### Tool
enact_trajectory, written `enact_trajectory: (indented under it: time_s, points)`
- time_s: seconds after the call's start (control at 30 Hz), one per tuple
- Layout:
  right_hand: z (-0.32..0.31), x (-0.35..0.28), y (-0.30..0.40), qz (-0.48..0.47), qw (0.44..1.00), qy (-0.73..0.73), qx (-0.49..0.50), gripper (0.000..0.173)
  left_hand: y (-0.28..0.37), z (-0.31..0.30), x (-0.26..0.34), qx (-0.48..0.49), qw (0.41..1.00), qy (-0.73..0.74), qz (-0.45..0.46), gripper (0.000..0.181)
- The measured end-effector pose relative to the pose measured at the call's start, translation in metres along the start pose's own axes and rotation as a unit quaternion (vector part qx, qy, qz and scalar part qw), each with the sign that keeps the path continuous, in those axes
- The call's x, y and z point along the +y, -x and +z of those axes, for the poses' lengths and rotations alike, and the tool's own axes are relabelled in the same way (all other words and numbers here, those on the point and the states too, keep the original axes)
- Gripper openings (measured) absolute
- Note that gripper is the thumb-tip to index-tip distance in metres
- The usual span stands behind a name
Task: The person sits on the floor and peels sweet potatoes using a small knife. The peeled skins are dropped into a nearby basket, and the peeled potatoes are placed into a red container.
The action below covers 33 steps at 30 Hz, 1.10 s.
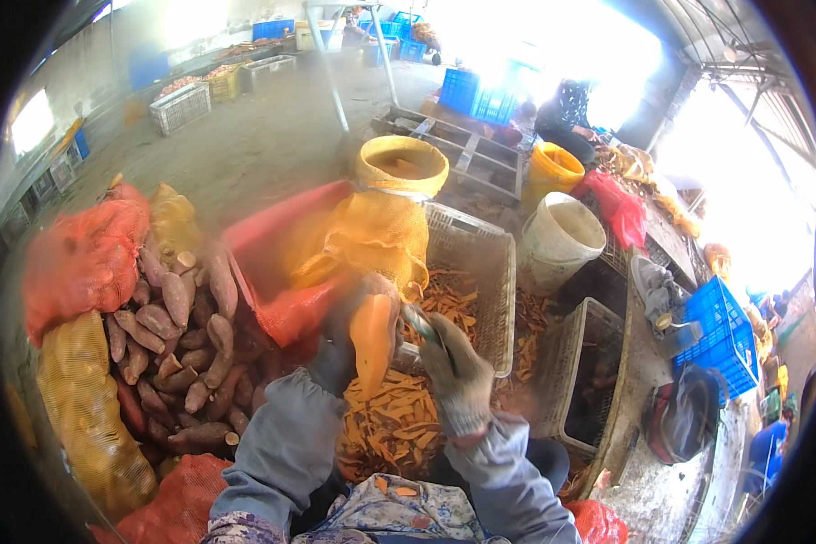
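A partly peeled sweet potato (372,336), bare orange on its near face, is gripped in my gloved left hand (336,347). Lens blur hides much of those fingers. My right hand (457,367), in a knitted work glove, grips a peeling tool (418,322) close to the sweet potato's right side; its blade is too blurred to make out. Orange peelings (398,425) lie heaped below both hands. More strips of peel fill part of the pale plastic crate (506,306) beyond my right hand. A pile of unpeeled sweet potatoes (183,340) lies to my left.
Red mesh sacks (85,262) and a yellow one (88,401) border the pile. A yellow-rimmed bucket (402,166) stands ahead, a white bucket (561,234) to the right. Another crate (581,381) sits beside a worn bench (642,401). A person (564,119) sits at the far right.
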State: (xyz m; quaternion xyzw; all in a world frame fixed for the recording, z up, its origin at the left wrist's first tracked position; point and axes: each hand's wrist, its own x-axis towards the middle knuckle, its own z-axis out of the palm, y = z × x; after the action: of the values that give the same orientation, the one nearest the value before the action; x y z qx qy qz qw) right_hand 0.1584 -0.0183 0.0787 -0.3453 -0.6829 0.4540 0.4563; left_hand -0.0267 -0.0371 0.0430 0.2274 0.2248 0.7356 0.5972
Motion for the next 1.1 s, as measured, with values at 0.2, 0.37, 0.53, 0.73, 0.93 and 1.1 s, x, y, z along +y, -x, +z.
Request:
enact_trajectory:
  time_s: [0.2,0.37,0.53,0.73,0.93,1.1]
  points:
    - [0.032,0.015,-0.009,-0.041,0.969,0.241,-0.045,0.033,-0.009,-0.007,-0.013,0.035,0.962,-0.213,0.167,0.038]
    - [0.021,0.031,0.112,0.143,0.918,-0.350,-0.120,0.040,-0.011,-0.035,0.030,0.157,0.980,-0.032,0.118,0.053]
    - [-0.019,-0.019,0.075,0.114,0.991,-0.059,-0.038,0.032,-0.002,0.015,0.037,0.101,0.992,0.043,0.064,0.050]
    - [0.009,-0.019,-0.013,-0.044,0.999,0.021,-0.011,0.032,-0.005,-0.009,0.011,-0.048,0.999,-0.017,-0.001,0.050]
    - [0.046,0.029,-0.019,-0.081,0.970,0.231,-0.002,0.040,-0.010,-0.008,-0.008,0.080,0.980,-0.135,0.121,0.040]
    - [0.047,0.016,0.057,-0.096,0.973,0.199,-0.070,0.042,-0.008,-0.046,0.002,0.126,0.956,-0.228,0.137,0.043]
